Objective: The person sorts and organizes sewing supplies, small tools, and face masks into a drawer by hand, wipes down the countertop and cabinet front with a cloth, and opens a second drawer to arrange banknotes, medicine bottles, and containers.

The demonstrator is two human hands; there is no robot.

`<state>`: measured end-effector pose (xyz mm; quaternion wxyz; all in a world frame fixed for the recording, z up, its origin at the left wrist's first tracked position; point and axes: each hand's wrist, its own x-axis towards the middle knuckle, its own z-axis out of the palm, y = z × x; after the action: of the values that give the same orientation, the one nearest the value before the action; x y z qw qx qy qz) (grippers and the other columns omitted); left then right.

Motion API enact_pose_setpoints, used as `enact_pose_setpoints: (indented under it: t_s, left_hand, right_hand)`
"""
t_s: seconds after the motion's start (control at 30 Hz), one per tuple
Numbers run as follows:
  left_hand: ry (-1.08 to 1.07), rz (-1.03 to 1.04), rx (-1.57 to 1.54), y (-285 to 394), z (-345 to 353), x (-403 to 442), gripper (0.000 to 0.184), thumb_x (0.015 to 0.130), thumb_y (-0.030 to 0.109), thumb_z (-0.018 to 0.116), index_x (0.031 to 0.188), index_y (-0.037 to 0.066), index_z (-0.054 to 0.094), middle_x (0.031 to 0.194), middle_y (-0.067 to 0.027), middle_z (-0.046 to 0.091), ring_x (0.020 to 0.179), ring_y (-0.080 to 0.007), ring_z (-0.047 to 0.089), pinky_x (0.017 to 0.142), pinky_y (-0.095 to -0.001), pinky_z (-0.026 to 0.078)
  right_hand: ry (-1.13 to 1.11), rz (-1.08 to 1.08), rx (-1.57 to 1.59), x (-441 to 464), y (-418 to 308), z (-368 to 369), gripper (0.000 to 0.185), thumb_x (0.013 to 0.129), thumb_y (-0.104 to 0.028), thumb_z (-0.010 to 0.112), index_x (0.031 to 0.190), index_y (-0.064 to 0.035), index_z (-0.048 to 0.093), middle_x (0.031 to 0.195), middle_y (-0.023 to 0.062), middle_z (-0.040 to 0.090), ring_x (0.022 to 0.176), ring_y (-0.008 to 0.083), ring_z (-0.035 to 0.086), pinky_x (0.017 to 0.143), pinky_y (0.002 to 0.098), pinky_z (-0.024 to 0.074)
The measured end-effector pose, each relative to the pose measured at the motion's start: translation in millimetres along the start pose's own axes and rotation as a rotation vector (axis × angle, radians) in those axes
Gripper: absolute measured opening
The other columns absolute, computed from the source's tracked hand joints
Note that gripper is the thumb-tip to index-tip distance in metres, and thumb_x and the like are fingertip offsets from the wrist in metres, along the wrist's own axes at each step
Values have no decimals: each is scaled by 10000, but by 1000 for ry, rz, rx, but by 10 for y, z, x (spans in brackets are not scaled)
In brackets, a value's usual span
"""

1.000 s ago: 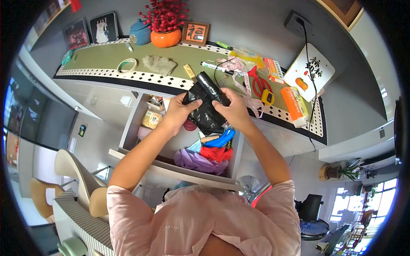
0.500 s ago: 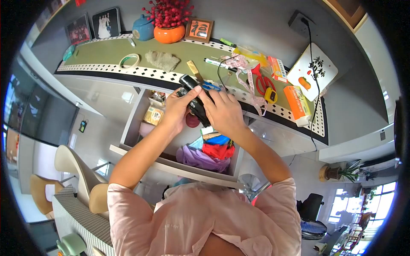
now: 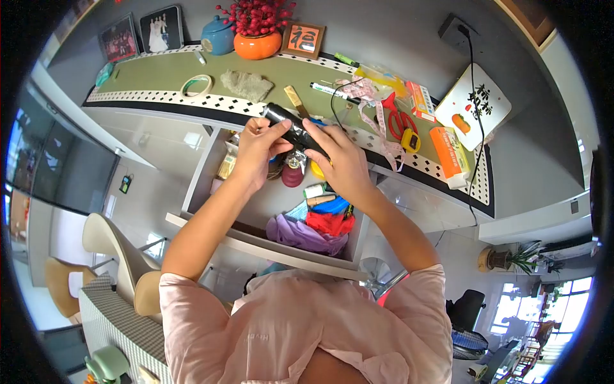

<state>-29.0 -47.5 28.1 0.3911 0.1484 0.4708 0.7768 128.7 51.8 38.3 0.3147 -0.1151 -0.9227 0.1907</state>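
A shiny black roll (image 3: 295,133), apparently thin plastic wound up, is held above the open drawer (image 3: 256,208). My left hand (image 3: 257,152) pinches its upper left part between thumb and fingers. Around its lower right end my right hand (image 3: 342,163) is closed, with the fingers along the top and the thumb beneath. Below the roll, the drawer holds a dark red round item (image 3: 292,176), purple cloth (image 3: 297,233) and red cloth (image 3: 329,223). Just beyond the roll, a flat tan piece (image 3: 295,100) lies on the desk.
The green desk mat (image 3: 153,77) carries a tape roll (image 3: 196,85), a grey cloth (image 3: 246,85), red-handled scissors (image 3: 401,121), a yellow tape measure (image 3: 410,141) and an orange box (image 3: 449,157). A black cable (image 3: 472,128) hangs at the right. Chairs (image 3: 105,249) stand at lower left.
My left hand has shifted slightly down and left, and its fingers have changed grip. The loose black part beneath is out of sight; the roll looks more compact. The view has shifted slightly.
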Motion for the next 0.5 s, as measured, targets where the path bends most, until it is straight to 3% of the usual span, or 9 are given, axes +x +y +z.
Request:
enact_pose_setpoints:
  t_s: [0.07,0.1,0.13,0.17,0.2,0.27,0.33,0.4,0.5]
  left_hand:
    - [-67,33,0,36,-101,-19,447,772,9,691,1116,74,415,838,-62,614,711,-133,633,589,-252,561]
    - [-115,57,-4,98,-144,-93,510,774,-19,660,1207,64,405,889,-79,619,761,-141,636,609,-260,562]
    - [-209,55,36,170,-200,-146,639,776,-55,598,1346,66,337,965,-112,614,831,-159,638,651,-270,572]
    - [-343,53,79,250,-223,-226,599,800,-17,569,1359,57,365,1018,-124,608,859,-176,643,697,-283,579]
    - [-397,-18,139,307,-322,-274,546,812,5,553,1335,53,402,1026,-119,607,871,-180,644,707,-291,582]
    - [-471,-162,171,342,-575,-304,452,833,49,514,1283,47,477,1044,-102,605,874,-181,646,693,-299,582]
    - [-485,-365,453,411,-766,-349,363,839,148,617,1170,28,529,984,-80,601,838,-187,637,676,-299,570]
    - [-528,-352,736,239,-1039,-313,270,843,197,693,1037,34,600,936,-41,601,750,-129,597,623,-245,541]
    - [-649,-475,1120,224,-1220,-282,275,819,192,709,1015,28,608,884,-56,613,779,-143,583,667,-299,491]
  right_hand:
    - [56,39,235,-43,39,133,524,893,-237,581,1370,-88,422,1117,165,592,939,312,600,768,388,493]
    - [-105,318,588,-61,-21,113,522,900,-192,558,1380,-65,398,1158,215,582,986,294,607,820,365,478]
    - [-121,242,614,-90,-50,113,518,893,-173,559,1378,-74,403,1157,205,588,986,280,611,828,358,475]
    - [-137,168,643,-119,-80,104,517,886,-153,559,1375,-83,408,1156,194,594,986,265,615,835,352,473]
    - [-244,318,640,-153,-186,22,517,866,-120,566,1364,-107,431,1168,173,599,979,272,619,853,356,468]
    - [-260,188,497,-247,-189,127,532,836,-123,608,1347,-156,464,1122,163,609,967,304,610,837,375,470]
    - [-353,131,354,-355,-275,223,551,829,-148,625,1353,-188,460,1061,165,593,963,327,586,810,396,468]
    - [-471,135,380,-484,-314,450,553,848,-159,607,1373,-174,433,1097,189,566,974,351,574,820,407,460]
    - [-685,216,445,-683,-279,925,512,912,-154,539,1391,-65,383,1248,217,520,1138,350,520,941,395,411]
